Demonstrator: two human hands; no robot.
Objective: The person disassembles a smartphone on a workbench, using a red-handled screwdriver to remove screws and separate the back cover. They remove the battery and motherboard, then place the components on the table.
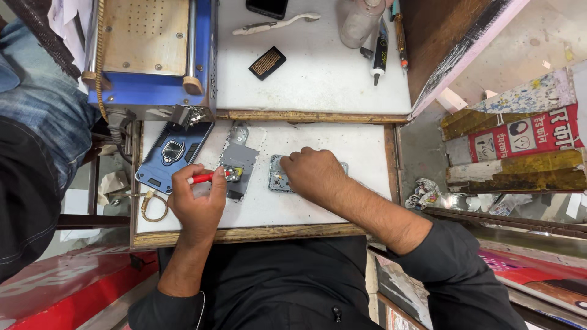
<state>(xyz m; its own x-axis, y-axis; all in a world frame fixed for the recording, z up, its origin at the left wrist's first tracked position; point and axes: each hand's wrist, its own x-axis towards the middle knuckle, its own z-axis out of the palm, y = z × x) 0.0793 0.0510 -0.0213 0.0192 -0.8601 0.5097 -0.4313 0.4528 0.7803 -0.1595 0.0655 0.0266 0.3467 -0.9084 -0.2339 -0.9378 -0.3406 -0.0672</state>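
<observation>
The left hand [197, 198] is closed around a red-handled screwdriver [205, 178], its shaft pointing toward 3 o'clock and its tip meeting a small metallic part [233, 174] that lies on a grey phone back panel [238, 162]. The panel sits on the white worktop [342, 143], with a pale strip reaching from its upper end toward 12 o'clock.

At 3 o'clock from the panel, just beside it, lies an opened phone body [279, 178] with its inner parts showing. The right hand [312, 174] rests on it, fingers curled down and covering most of it; whether the fingers pinch anything small under them cannot be told from this view.

At 9 o'clock from the grey panel a dark blue phone case [174, 154] with a ring holder lies tilted, its upper end under the edge of a blue machine [150, 58] with a perforated tan plate. A coiled cord [99, 55] runs down the machine's left side.

On the raised white shelf at 12 o'clock lie a small black grille piece [267, 63], a white toothbrush [275, 24], a clear bottle [361, 23], and two pens [391, 40] side by side. A dark phone [267, 7] is cut off by the top edge.

At 9 o'clock, well apart, a second person's leg in blue jeans [43, 116] shows.
</observation>
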